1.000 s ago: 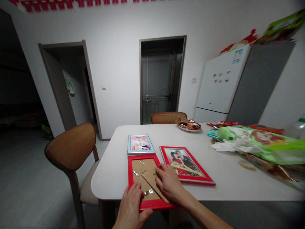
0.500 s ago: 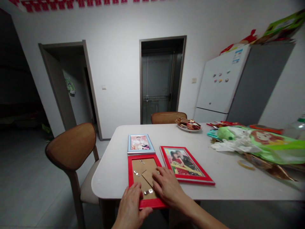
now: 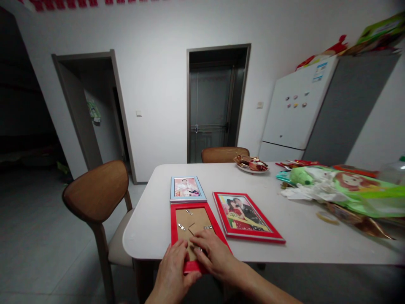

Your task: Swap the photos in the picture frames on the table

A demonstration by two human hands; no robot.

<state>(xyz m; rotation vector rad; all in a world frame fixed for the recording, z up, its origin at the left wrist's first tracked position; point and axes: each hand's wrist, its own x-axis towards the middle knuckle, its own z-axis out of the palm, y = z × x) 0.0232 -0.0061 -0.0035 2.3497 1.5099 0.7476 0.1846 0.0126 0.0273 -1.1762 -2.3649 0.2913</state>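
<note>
the face-down red frame (image 3: 174, 223) is laid at the near left of the white bench (image 3: 148, 228), its near end reaching past the bench edge. its near left corner is held by the left hand (image 3: 173, 266), the grip partly closed, fingers over the side and thumb at the near edge. the right hand (image 3: 215, 256) is curled over the near metal clip; whether anything is pinched in that grip cannot be told, as the fingertips are covered.

the clip is probably best worked with light fingertip pressure, the corner kept braced so that the overhanging end is not tipped.

the backing board (image 3: 198, 214) is flat, brown and matt, like fibreboard; the side clips (image 3: 181, 227) are small, shiny and bent. smooth, straight rims are shown by the blue frame (image 3: 172, 188) and the face-up red frame (image 3: 221, 215).
</note>
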